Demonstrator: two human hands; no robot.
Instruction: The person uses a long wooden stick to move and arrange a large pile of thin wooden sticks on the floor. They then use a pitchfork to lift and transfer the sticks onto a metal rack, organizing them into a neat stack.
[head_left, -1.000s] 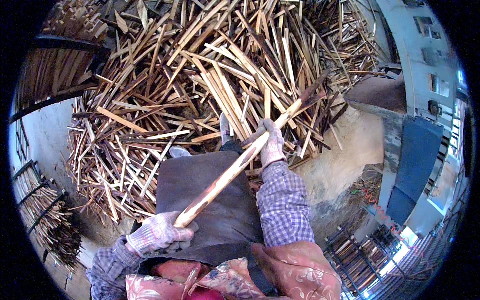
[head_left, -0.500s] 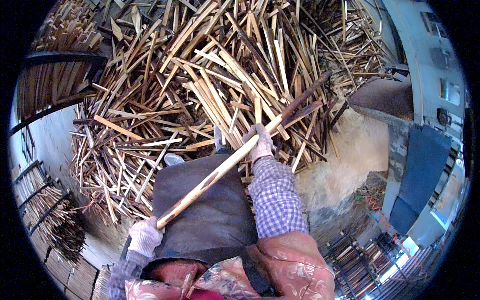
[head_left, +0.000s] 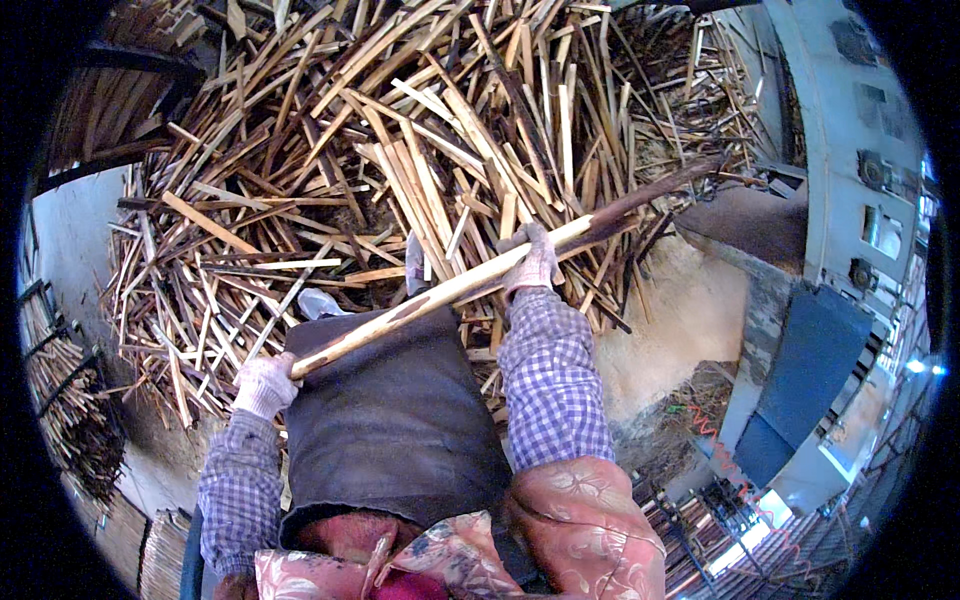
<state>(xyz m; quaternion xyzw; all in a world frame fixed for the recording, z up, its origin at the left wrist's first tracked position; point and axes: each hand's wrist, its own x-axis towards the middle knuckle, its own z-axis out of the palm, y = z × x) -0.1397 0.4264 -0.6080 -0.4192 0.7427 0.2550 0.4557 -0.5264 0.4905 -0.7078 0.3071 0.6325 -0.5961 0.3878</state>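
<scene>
A long wooden strip (head_left: 445, 292), pale with dark bark patches and a dark far end, slants across my lap from lower left to upper right. My left hand (head_left: 266, 384), in a whitish work glove, is closed around its near end. Farther along, my right hand (head_left: 531, 258), gloved too, grips the strip near the middle with fingers wrapped over it. Beneath the strip, a dark apron (head_left: 390, 420) covers my lap. Just beyond my hands lies a big heap of loose wooden strips (head_left: 420, 180).
Stacked strips stand in a rack (head_left: 65, 410) at the left. At the right are a brown, slanted block (head_left: 750, 225), a blue panel (head_left: 810, 340) and a pale machine housing (head_left: 850, 130). A coiled red hose (head_left: 712, 440) hangs at lower right.
The strip's near end and my left hand have moved up and slightly left, so the strip lies flatter. Its dark end reaches farther right. The whole view has shifted a little.
</scene>
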